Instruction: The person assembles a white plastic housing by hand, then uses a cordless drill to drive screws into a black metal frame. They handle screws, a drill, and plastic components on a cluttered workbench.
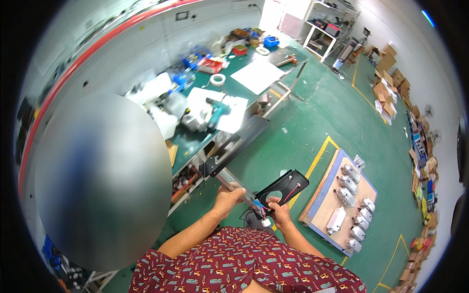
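Observation:
My left hand (229, 199) is closed round a grey metal bar (233, 178) that slants down to the right. At the bar's upper end sits a black metal bracket (209, 168), and a long black metal channel (248, 139) stretches up and right from there. Closed at the bar's lower end, my right hand (279, 211) grips a black metal plate (296, 182) with a large round hole and thin wires on it. A white plug connector (266, 222) hangs by wires beside that hand, close to a blue connector (257, 203).
On the green workbench (243, 88) are a teal cordless drill (216, 113), white sheets (258, 76), a tape roll (218, 79) and bins. Several silver motor-like units (345, 197) stand on a low platform (317, 207) at right. A blurred oval covers the left.

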Tool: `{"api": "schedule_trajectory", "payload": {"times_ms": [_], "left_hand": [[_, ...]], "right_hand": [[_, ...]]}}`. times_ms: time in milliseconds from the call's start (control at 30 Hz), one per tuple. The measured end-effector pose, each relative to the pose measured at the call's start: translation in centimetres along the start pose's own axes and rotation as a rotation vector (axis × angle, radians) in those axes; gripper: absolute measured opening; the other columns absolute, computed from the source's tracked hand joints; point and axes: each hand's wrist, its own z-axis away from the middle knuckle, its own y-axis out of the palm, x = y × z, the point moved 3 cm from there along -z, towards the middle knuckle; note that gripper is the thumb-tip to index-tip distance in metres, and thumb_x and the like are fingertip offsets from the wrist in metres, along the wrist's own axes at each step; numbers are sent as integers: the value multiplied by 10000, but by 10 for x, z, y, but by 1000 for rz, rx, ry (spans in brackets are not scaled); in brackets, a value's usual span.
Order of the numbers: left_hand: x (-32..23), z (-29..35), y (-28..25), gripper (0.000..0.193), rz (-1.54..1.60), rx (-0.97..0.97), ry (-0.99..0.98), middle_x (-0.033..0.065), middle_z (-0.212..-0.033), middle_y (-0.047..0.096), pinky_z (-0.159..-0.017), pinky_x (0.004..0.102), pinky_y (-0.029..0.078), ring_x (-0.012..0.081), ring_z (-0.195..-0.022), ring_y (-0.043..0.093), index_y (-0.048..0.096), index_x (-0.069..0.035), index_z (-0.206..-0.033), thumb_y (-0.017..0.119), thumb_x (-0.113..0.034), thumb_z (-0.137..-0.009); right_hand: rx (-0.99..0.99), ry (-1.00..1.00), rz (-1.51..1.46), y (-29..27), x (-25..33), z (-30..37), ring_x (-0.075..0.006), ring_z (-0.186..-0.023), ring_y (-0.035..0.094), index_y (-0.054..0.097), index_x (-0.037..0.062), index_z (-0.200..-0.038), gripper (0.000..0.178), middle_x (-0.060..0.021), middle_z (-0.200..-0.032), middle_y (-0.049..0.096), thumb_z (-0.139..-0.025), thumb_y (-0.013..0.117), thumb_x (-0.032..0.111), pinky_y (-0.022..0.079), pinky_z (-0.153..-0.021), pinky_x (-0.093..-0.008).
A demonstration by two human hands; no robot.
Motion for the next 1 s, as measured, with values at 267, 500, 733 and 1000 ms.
{"api": "schedule_trajectory", "payload": {"times_ms": [267,500,733,1000], "left_hand": [[-94,-161,119,264,-28,-62,137,30,-870,606,-683,334,555,160,-791,651,543,-51,-1012,749,-77,-850],[-176,-301,158,329,-157,-120,421,-3,-839,555,-654,281,490,98,-724,563,510,-64,-1002,782,-56,-817],[-233,-459,122,390,-140,-265,683,68,-881,599,-710,362,519,178,-810,593,558,-1,-1047,814,-168,-805],[-323,-558,153,490,-494,-644,514,203,-870,699,-785,492,559,449,-839,693,579,-26,-1124,825,-219,-746]], "right_hand": [[117,69,-323,-39,138,-149,-279,-1113,685,493,85,-1317,399,-142,-1268,679,-952,654,95,601,-913,-522],[294,1,-279,-18,250,-288,-256,-1028,723,528,69,-1224,284,-72,-1015,663,-956,617,40,649,-831,-432],[299,71,27,54,330,-403,-286,-1040,726,419,-34,-1449,549,-217,-1249,687,-973,659,97,614,-897,-423],[224,-101,181,92,433,-497,-231,-1107,686,506,-14,-1417,502,-178,-1302,676,-982,678,168,604,-893,-373]]}}
